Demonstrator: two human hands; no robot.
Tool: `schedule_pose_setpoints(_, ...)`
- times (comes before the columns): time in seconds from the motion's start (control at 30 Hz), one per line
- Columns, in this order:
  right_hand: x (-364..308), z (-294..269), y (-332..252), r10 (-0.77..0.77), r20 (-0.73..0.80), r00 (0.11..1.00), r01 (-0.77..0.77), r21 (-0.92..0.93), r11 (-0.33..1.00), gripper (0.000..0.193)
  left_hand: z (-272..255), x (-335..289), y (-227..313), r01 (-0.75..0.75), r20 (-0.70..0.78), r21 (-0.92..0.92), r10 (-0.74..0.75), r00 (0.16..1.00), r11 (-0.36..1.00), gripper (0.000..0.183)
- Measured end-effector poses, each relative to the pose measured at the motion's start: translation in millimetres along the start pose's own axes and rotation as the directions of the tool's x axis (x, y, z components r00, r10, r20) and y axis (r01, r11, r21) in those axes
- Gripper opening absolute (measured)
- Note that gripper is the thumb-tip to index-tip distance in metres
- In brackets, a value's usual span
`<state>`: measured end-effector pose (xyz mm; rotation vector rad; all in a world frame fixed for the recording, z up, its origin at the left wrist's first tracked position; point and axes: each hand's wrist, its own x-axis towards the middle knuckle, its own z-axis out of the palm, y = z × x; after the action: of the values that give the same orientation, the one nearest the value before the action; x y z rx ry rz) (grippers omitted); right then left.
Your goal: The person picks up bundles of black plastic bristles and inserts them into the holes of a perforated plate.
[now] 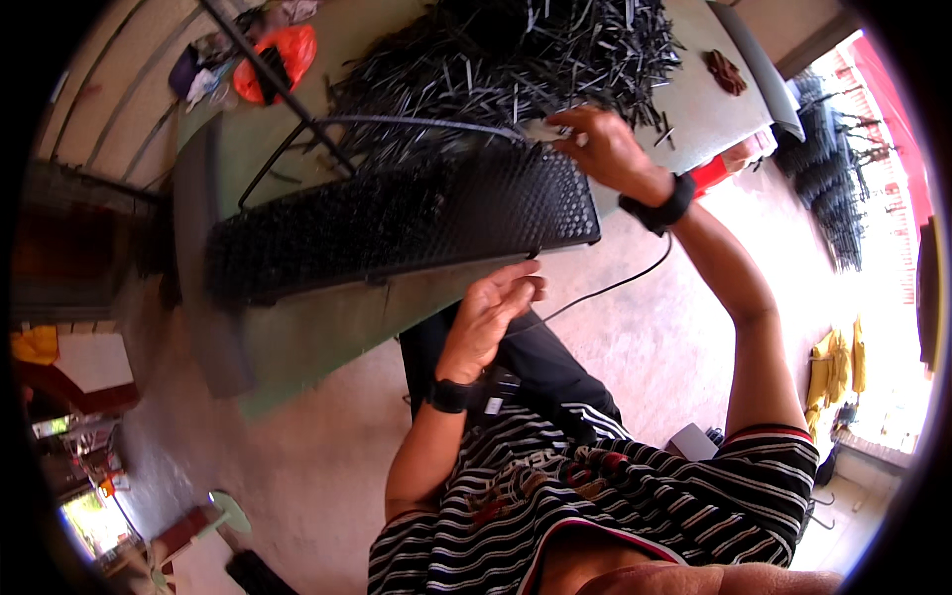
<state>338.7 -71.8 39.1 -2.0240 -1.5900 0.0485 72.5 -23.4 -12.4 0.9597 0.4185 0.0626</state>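
A long black rack [516,203] dotted with many small holes lies across the table in front of me. Its left part looks densely filled with dark pieces, while bare holes show toward the right end. My right hand [610,149] is over the rack's far right corner, thumb and fingers drawn together; blur hides what they hold. Just below the near edge is my left hand [491,315], fingers curled together close to a small dark tip on that edge. What is in them cannot be made out. Behind the rack spreads a heap of loose black strips [516,69].
The rack rests on a green-topped table [327,362]. A thin dark pole [273,79] slants over its left side. Beyond are an orange-red bag [288,59] and a brown bundle [726,72]. A black cable [615,286] runs between my wrists. More black strips [838,169] hang at right.
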Motion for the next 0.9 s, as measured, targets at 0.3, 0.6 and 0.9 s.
schedule_pose_setpoints(0.3,-104,-143,-37,0.473,-0.029,0.881,-0.413,0.44,0.797,0.031,-117,-98,-69,-0.011,-0.058,0.917,0.161,0.985,0.398,0.042)
schedule_pose_setpoints(0.6,-244,-208,-2,0.663,-0.181,0.726,-0.48,0.556,0.678,0.039,-68,-181,-52,-0.095,0.137,0.9,-0.071,0.988,0.424,0.025)
schedule_pose_setpoints(0.9,-283,-162,68,0.807,-0.225,0.546,-0.571,0.606,0.554,0.051,-14,-161,-31,-0.137,-0.069,0.635,0.232,0.97,0.76,0.033)
